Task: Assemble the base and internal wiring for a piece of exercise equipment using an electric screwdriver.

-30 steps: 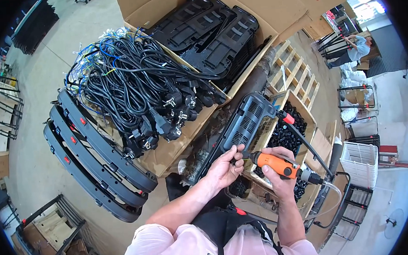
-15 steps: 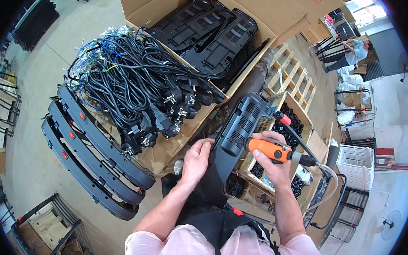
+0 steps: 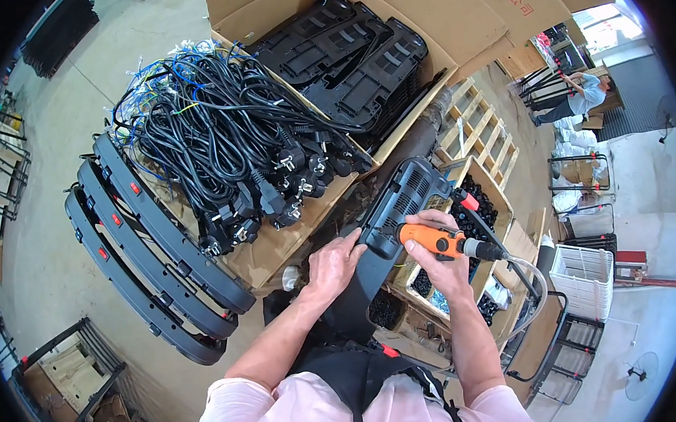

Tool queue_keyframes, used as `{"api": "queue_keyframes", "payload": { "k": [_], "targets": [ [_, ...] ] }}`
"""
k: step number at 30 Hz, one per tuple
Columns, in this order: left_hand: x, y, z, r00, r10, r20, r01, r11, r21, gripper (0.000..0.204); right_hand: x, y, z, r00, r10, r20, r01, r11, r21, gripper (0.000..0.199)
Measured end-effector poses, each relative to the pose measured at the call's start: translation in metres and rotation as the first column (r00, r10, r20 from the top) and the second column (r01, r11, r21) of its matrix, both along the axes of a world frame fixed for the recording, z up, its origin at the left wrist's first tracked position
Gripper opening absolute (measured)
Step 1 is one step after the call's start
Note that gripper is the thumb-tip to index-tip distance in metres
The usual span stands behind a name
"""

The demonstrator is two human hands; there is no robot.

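Observation:
In front of me lies a black plastic housing [image 3: 408, 199] with slotted vents, set on a long dark grey body that slants down toward me. My left hand [image 3: 334, 268] is closed at the near left edge of this housing, fingertips pressed together against it. An orange powered screwdriver [image 3: 437, 240] with a pale hose [image 3: 539, 280] is wrapped by my right hand [image 3: 444, 270]. Its front end meets the lower right part of the housing; the tip itself is hard to make out.
Bundled black power cords [image 3: 217, 133] with plugs lie on cardboard at the left. Beside them stand curved grey frames [image 3: 150, 238] with red switches. A carton [image 3: 450, 18] holds black panels [image 3: 344, 63]. Right of the housing are parts bins [image 3: 499, 193]. A person [image 3: 590, 95] stands far right.
The screwdriver and my right hand have shifted slightly left and down along the housing. My left hand has moved a little right, closer onto the housing's edge.

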State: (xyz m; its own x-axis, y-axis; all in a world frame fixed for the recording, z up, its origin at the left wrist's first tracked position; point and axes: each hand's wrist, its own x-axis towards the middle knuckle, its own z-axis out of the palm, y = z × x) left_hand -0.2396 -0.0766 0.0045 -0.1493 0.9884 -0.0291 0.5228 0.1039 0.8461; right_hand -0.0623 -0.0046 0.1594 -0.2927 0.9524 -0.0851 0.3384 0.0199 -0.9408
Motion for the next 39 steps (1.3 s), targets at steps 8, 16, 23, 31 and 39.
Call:
{"api": "queue_keyframes", "payload": {
  "k": [8, 16, 23, 31, 39],
  "targets": [
    [0.002, 0.000, -0.001, 0.994, 0.044, 0.103, -0.044, 0.999, 0.000, 0.039, -0.007, 0.003, -0.006, 1.000, -0.001, 0.007, 0.002, 0.999, -0.051, 0.052],
    [0.001, -0.005, 0.011, 0.986, 0.082, 0.145, -0.088, 0.996, 0.034, 0.033, -0.014, 0.004, -0.030, 0.987, 0.118, 0.107, -0.129, 0.986, 0.103, 0.036],
    [0.011, -0.061, 0.030, 0.076, 0.417, 0.906, 0.289, 0.860, -0.420, 0.024, -0.018, 0.010, -0.026, 0.977, 0.145, 0.158, -0.163, 0.981, 0.109, 0.034],
    [0.023, -0.093, 0.014, 0.000, 0.408, 0.913, 0.422, 0.828, -0.370, 0.030, -0.015, 0.008, -0.031, 0.978, 0.168, 0.125, -0.179, 0.980, 0.084, 0.039],
    [0.029, -0.101, 0.029, -0.041, 0.357, 0.933, 0.449, 0.841, -0.302, 0.035, 0.011, -0.033, -0.004, 0.994, 0.012, -0.106, -0.001, 0.995, 0.100, 0.052]
  ]
}}
